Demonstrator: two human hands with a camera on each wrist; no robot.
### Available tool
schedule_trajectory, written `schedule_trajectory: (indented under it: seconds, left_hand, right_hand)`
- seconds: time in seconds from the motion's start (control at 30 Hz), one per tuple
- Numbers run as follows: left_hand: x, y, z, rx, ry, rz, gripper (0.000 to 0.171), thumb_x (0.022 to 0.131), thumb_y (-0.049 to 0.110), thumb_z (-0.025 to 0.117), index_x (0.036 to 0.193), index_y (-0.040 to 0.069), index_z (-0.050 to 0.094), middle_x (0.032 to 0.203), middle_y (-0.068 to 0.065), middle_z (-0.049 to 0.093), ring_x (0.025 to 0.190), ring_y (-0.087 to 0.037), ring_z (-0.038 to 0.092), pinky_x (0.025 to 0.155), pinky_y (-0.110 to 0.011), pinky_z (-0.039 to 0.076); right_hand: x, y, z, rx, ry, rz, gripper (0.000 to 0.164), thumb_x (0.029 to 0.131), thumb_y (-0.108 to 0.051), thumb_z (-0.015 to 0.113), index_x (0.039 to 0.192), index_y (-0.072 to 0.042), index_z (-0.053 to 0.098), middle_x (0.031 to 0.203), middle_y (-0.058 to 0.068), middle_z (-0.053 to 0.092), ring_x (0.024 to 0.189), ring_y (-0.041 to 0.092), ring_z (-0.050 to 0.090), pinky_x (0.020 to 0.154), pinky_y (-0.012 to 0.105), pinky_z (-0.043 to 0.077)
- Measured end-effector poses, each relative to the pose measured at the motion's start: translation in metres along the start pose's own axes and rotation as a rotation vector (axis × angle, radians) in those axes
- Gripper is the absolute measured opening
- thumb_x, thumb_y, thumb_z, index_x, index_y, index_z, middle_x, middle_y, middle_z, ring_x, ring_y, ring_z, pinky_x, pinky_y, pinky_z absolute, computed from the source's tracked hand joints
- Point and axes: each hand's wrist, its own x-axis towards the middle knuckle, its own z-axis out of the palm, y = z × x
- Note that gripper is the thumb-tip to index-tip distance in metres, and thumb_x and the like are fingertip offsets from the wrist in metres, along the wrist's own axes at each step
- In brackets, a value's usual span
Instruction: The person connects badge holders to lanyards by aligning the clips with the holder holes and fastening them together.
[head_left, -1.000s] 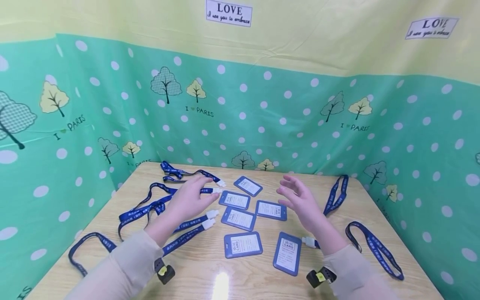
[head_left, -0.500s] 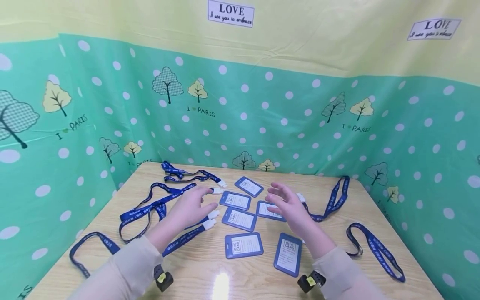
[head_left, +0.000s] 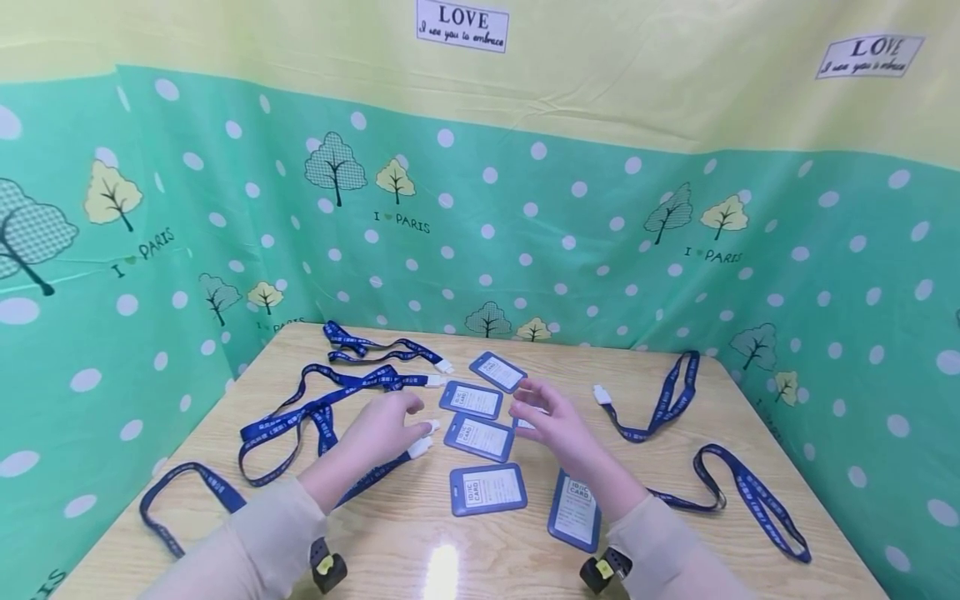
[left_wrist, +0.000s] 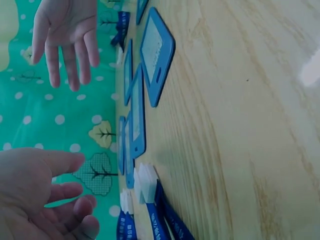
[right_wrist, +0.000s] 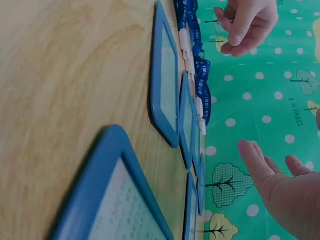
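My left hand (head_left: 381,425) hovers over the white clip ends of the blue lanyards (head_left: 367,479), fingers loosely bent and nothing held. In the left wrist view its thumb and fingers stand apart. My right hand (head_left: 551,425) is raised over a blue ID card holder (head_left: 522,421) and partly covers it; its fingers spread with nothing between them. Several more card holders lie flat in the middle, among them one nearest the front (head_left: 488,490) and an upright-turned one (head_left: 574,512) below the right forearm. In the right wrist view the right hand (right_wrist: 290,195) is well above the holders.
Several blue lanyards lie in loops at the left, such as a back one (head_left: 386,348). At the right lie a lanyard with a white clip (head_left: 663,408) and a longer one (head_left: 757,500). A patterned green curtain (head_left: 480,250) borders the wooden table (head_left: 390,558).
My right hand has moved left and slightly lower, uncovering the right lanyard's white clip. My left hand has shifted slightly down.
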Motion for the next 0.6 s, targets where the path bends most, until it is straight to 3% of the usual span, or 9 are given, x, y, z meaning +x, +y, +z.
schedule_trajectory:
  seconds: [0.17,0.33,0.6]
  left_hand:
    - [-0.001,0.000,0.004,-0.009,-0.020,-0.041,0.039,0.092,0.026,0.077,0.123,0.004,0.069,0.116,-0.011,0.070,0.107,-0.030,0.067,0.086,-0.045,0.059]
    - [-0.002,0.000,0.007,-0.006,-0.047,-0.063,0.037,0.092,0.028,0.078,0.121,0.005,0.070,0.113,-0.009,0.070,0.103,-0.027,0.067,0.087,-0.045,0.059]
    - [-0.004,0.001,0.013,-0.011,-0.081,-0.088,0.031,0.091,0.025,0.078,0.114,0.005,0.072,0.103,-0.006,0.071,0.086,-0.018,0.064,0.083,-0.043,0.058]
  right_hand:
    - [0.001,0.005,0.008,-0.006,-0.021,0.019,0.071,0.095,-0.034,0.074,0.152,-0.010,0.042,0.150,0.020,0.047,0.130,0.035,0.054,0.106,0.055,0.047]
    - [0.001,0.007,0.014,-0.042,-0.064,0.021,0.075,0.095,-0.040,0.073,0.153,-0.008,0.039,0.151,0.021,0.045,0.132,0.036,0.052,0.105,0.050,0.049]
    - [0.000,0.012,0.021,-0.026,-0.118,0.024,0.068,0.096,-0.038,0.071,0.151,-0.008,0.042,0.150,0.023,0.044,0.133,0.036,0.051,0.105,0.050,0.049]
